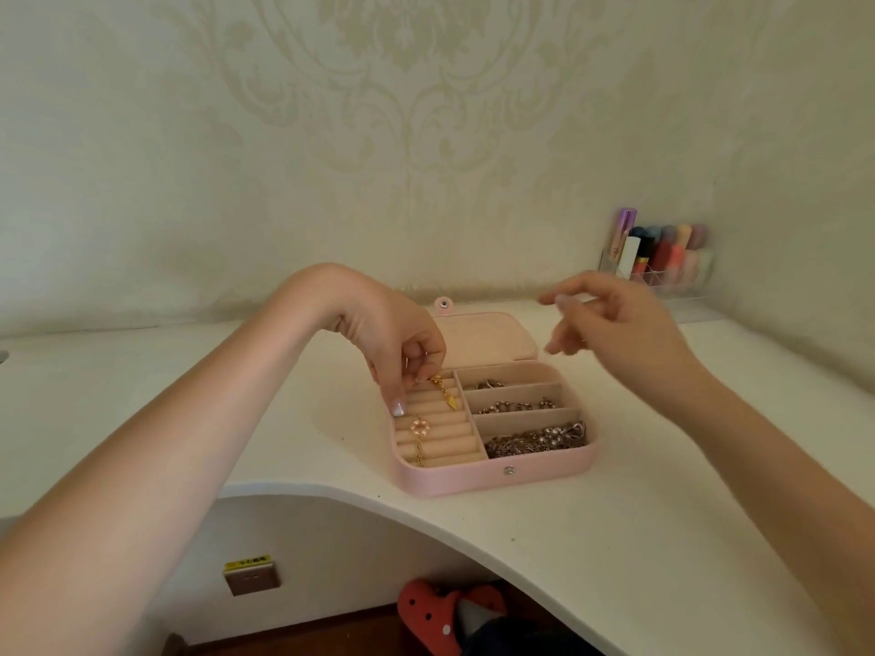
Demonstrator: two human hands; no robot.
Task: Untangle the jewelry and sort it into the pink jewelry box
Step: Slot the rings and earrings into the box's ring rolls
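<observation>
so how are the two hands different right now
The left hand is down at the ring-roll side of the pink jewelry box, fingers curled in a pinching grip on a gold chain. The right hand is raised above the table, behind the box, fingers loosely spread, holding nothing. Both are bare.

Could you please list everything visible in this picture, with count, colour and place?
pink jewelry box: one, pink, open on the desk, lid back.
gold chain: one, gold, over the ring rolls in the box's left section, top end pinched.
flower-charm chain: one, gold and pink, lying on the ring rolls.
rings: a few, silvery, far right compartment.
beaded piece: one, pinkish, middle right compartment.
chain heap: one, pinkish metal, near right compartment.
desk: one, white.
cosmetics organiser: one, clear, multicoloured tubes, far right.
slipper: one, red, dotted, under the desk.
left hand: pinches the gold chain.
right hand: open, above the box.
</observation>
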